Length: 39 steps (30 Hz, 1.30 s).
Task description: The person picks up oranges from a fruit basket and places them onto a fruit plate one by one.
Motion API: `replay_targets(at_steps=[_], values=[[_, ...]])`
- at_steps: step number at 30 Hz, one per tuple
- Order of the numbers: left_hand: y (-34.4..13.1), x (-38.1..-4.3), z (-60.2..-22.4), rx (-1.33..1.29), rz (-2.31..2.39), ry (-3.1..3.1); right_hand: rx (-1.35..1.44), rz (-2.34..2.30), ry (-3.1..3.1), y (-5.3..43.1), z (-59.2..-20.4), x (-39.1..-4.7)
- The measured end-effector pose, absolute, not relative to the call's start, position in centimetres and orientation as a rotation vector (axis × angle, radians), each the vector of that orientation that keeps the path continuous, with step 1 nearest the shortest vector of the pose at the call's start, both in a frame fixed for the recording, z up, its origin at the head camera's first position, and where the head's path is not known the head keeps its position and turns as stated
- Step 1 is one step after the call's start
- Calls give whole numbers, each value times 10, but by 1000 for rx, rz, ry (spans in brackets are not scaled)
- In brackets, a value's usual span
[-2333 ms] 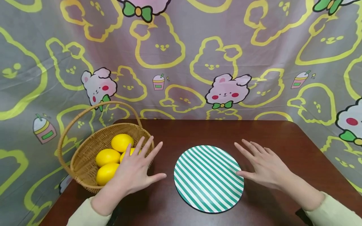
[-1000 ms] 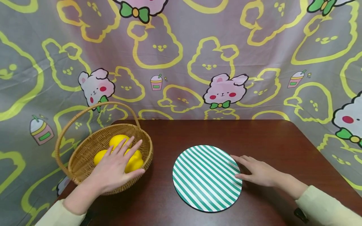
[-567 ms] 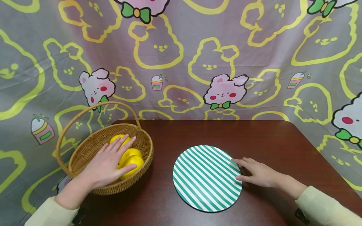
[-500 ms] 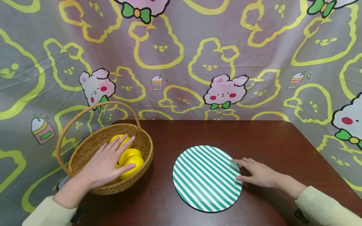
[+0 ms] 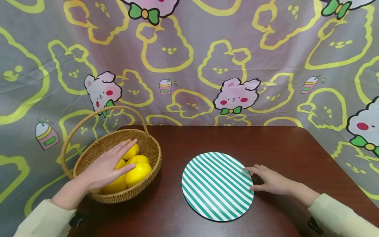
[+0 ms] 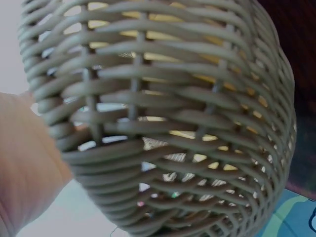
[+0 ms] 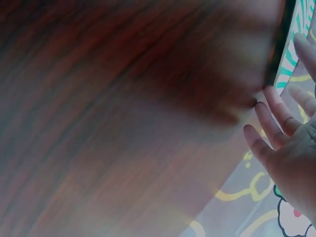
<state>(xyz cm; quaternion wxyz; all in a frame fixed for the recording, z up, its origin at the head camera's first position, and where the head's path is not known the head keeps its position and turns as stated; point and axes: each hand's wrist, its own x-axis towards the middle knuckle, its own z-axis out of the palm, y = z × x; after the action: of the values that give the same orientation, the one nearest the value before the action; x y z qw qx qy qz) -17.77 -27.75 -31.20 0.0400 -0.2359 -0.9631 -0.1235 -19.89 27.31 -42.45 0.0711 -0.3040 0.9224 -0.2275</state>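
Note:
A wicker basket (image 5: pixel 130 194) with an arched handle stands at the left, holding several yellow lemons (image 5: pixel 139 174). My left hand (image 5: pixel 103 168) hovers over the basket's near left side, fingers extended and thumb spread, partly covering the lemons. In the left wrist view the woven basket wall (image 6: pixel 173 113) fills most of the picture, with yellow showing through its gaps. At the centre lies a round board with green and white stripes (image 5: pixel 217 186). My right hand (image 5: pixel 270 179) is at the board's right edge, thumb and forefinger apart; the right wrist view shows its fingers (image 7: pixel 276 111) loosely bent there.
A dark reddish-brown table (image 5: pixel 189 141) carries the basket and board. Behind it and at both sides hangs a grey curtain (image 5: pixel 189 75) with yellow outlines and rabbit faces. A dark strap (image 5: pixel 314 225) shows at the right sleeve.
My left hand moved left from the basket's right part to its near left side, uncovering lemons at the right; some lemons shifted. My right hand came down to the board's right edge and stays there.

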Motion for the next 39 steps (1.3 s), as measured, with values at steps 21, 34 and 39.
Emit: replay_targets(at_steps=[21,34,39], values=[[-287,-194,-308,-763,-502,-2983,-913,-896,2676,275,-428,-208],[-288,-206,-309,-843,-681,-2973,-912,-927,2655,275,-426,-206],[-289,-209,-311,-823,-743,-3008,-906,-907,2660,276,-429,-208]])
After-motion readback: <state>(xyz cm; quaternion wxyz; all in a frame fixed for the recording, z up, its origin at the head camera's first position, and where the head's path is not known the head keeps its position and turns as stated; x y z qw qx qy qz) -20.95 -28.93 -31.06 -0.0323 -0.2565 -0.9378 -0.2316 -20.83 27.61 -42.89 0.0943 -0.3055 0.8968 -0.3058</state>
